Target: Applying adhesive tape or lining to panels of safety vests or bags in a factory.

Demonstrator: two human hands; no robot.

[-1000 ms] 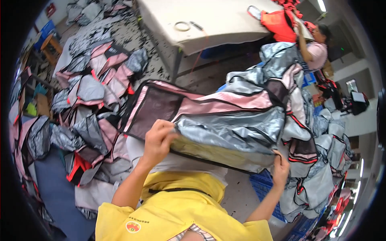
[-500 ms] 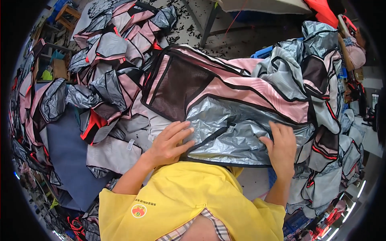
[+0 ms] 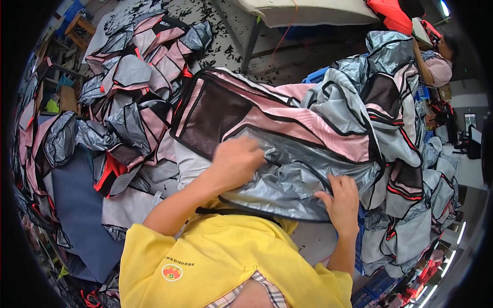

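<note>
Silver-pink bag panel [image 3: 287, 154] lies under my palms; left hand [image 3: 237, 161] presses flat at ten o'clock, right hand [image 3: 341, 197] fingers spread, gripping nothing; smoothing comes next, I judge.

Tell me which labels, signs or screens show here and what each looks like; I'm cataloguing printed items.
Round badge: on the yellow shirt at the lower edge, orange-red with a pale rim, a short dark print line above it.
White tag: on the grey fabric left of the left forearm, small and oblong.
Dark patch: on a pink and grey piece at upper left, black with pale print.
</note>
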